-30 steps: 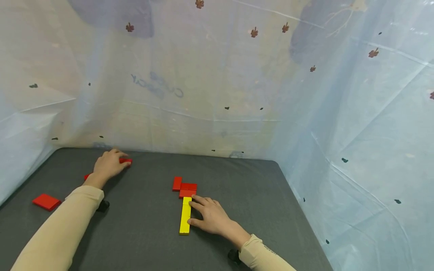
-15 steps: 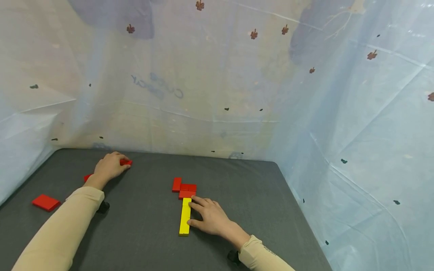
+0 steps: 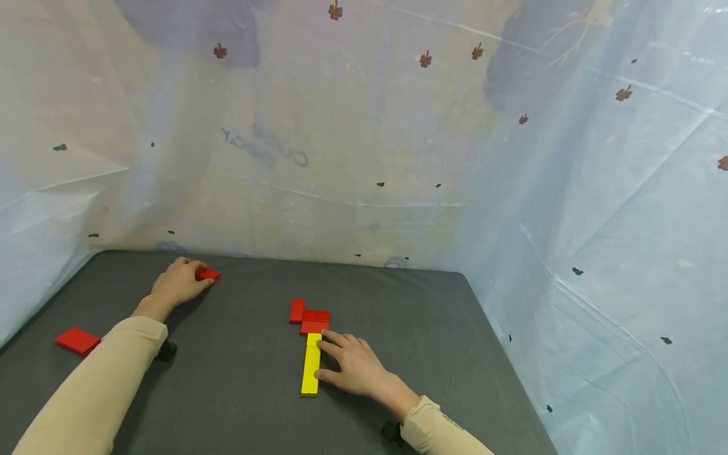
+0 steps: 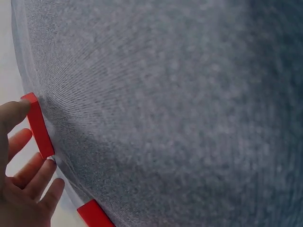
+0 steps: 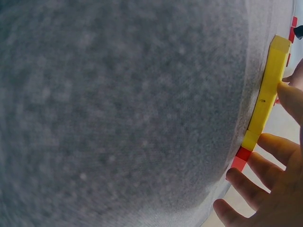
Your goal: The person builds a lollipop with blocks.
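Note:
At the far left of the table, my left hand (image 3: 177, 282) pinches a flat red block (image 3: 208, 275) between thumb and fingers. The left wrist view shows the thumb at one end of this red block (image 4: 40, 127), fingers along its side. My right hand (image 3: 355, 365) rests beside a yellow strip of blocks (image 3: 310, 370), thumb and index fingertip touching its right side, fingers spread. One long and one short yellow piece make up the strip. Past its far end lie red blocks (image 3: 315, 327) set edge to edge, with an upright red block (image 3: 297, 311) at their left.
Another red block (image 3: 78, 340) lies by the left forearm, and one more is mostly hidden behind the left wrist. The dark grey table (image 3: 244, 379) ends at a hanging plastic sheet (image 3: 341, 221) at the back and sides.
My left hand and forearm have shifted slightly left, and more of the pinched red block shows. The right hand and the yellow strip have stayed in place.

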Demonstrator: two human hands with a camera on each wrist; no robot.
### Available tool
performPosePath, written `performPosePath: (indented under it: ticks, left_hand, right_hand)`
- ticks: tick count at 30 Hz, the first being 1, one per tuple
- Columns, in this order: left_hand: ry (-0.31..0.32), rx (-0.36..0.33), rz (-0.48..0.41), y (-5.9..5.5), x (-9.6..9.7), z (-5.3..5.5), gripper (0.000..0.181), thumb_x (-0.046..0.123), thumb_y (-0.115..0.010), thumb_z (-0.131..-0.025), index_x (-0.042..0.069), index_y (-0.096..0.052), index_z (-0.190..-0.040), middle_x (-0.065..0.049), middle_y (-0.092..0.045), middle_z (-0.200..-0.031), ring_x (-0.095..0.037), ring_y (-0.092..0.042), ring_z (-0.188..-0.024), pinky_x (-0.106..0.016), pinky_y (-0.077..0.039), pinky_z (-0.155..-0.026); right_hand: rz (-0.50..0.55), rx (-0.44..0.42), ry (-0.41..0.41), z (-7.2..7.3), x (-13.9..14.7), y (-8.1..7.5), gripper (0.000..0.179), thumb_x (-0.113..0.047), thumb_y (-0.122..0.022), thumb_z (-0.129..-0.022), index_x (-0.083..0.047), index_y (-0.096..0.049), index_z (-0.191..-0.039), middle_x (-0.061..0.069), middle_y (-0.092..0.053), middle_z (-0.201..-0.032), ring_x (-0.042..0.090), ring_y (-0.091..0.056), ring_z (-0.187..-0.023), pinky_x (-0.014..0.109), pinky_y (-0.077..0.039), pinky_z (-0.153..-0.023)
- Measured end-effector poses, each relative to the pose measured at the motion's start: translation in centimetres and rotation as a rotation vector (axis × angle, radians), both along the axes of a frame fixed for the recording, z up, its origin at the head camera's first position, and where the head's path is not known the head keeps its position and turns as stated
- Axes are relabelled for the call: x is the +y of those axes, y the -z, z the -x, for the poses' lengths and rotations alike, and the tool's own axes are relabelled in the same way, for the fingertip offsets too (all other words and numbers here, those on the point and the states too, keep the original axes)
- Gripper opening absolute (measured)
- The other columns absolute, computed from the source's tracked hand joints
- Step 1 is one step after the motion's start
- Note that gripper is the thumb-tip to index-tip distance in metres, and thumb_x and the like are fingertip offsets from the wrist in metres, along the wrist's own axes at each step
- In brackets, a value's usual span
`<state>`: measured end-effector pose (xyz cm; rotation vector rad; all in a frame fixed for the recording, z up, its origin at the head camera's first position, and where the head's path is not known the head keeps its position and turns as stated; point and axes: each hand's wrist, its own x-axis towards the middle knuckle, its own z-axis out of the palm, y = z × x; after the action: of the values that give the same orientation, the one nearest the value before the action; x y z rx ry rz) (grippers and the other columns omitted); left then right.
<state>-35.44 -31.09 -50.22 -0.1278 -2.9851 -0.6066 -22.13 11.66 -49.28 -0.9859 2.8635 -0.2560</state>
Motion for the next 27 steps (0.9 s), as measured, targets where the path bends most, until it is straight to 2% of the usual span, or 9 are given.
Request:
performPosePath:
  ticks: [6, 14, 27]
  left_hand:
    - [0.024, -0.011, -0.034, 0.0, 0.0, -0.2, 0.052, 0.027, -0.059, -0.092, -0.009, -0.051, -0.129, -0.040, -0.038, -0.124, -0.054, -0.043, -0.107, -0.064, -0.040, -0.081]
    - [0.050, -0.020, -0.057, 0.0, -0.1, -0.4, 0.052, 0.027, -0.060, -0.092, -0.008, -0.052, -0.129, -0.039, -0.037, -0.128, -0.053, -0.042, -0.110, -0.064, -0.039, -0.084]
    - [0.119, 0.094, -0.147, -0.4, 2.3, -1.3, 0.046, 0.029, -0.061, -0.092, 0.003, -0.055, -0.130, -0.027, -0.039, -0.133, -0.046, -0.042, -0.118, -0.064, -0.038, -0.089]
  right_hand:
    - [0.007, 0.001, -0.001, -0.1, 0.0, -0.1, 0.063, -0.058, -0.051, -0.092, -0.027, -0.041, -0.146, -0.006, -0.028, -0.157, 0.020, -0.040, -0.135, 0.050, -0.036, -0.107]
    - [0.005, 0.001, 0.002, -0.1, 0.0, -0.1, 0.063, -0.058, -0.052, -0.092, -0.027, -0.041, -0.146, -0.005, -0.029, -0.156, 0.019, -0.040, -0.135, 0.049, -0.036, -0.107]
    - [0.003, 0.058, 0.001, -0.3, -0.1, 0.1, 0.063, -0.058, -0.052, -0.092, -0.028, -0.041, -0.146, -0.005, -0.031, -0.155, 0.020, -0.040, -0.135, 0.050, -0.037, -0.106]
